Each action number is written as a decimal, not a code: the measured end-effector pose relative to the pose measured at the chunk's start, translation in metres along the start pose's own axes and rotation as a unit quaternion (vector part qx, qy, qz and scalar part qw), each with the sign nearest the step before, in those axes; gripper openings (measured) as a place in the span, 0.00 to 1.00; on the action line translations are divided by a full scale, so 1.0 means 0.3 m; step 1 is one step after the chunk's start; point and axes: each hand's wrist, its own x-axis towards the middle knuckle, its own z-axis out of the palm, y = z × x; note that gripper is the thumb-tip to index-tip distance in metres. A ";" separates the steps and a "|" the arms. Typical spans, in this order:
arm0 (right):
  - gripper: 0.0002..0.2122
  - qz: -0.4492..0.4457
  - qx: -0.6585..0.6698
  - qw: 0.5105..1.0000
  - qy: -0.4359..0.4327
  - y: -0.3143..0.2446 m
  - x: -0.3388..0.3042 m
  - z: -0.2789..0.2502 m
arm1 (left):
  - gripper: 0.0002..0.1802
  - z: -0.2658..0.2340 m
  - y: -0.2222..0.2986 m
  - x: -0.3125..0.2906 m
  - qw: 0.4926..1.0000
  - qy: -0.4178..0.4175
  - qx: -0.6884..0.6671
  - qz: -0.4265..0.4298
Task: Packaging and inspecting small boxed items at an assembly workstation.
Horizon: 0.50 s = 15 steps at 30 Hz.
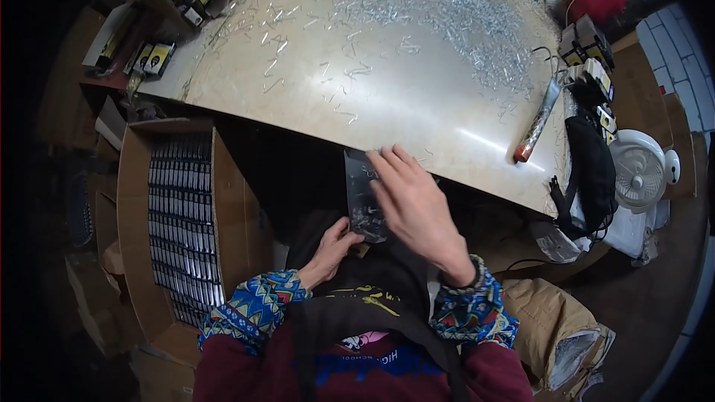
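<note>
Head view, left fingers (353, 238) on clear plastic pouch (360, 197), bent wires (484, 39)

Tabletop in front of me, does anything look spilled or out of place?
Loose bent metal pieces look scattered: uncontained, thickest across the far right of the tabletop, with strays toward its left and near edge, perhaps deliberately.

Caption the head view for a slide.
Left hand holding a clear plastic bag, right hand partly over it, by a table strewn with bent metal wires.
</note>
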 end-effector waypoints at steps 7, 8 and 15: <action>0.15 0.016 0.118 0.993 -0.011 0.067 -0.078 0.018 | 0.37 0.018 -0.042 -0.016 0.964 -0.007 0.234 0.125; 0.14 -0.002 0.074 0.997 -0.004 0.077 -0.098 0.057 | 0.38 0.039 -0.058 -0.013 0.943 0.050 0.279 0.173; 0.20 -0.070 0.066 0.977 -0.191 0.069 -0.272 0.233 | 0.37 -0.008 -0.104 0.009 0.865 0.128 0.424 0.235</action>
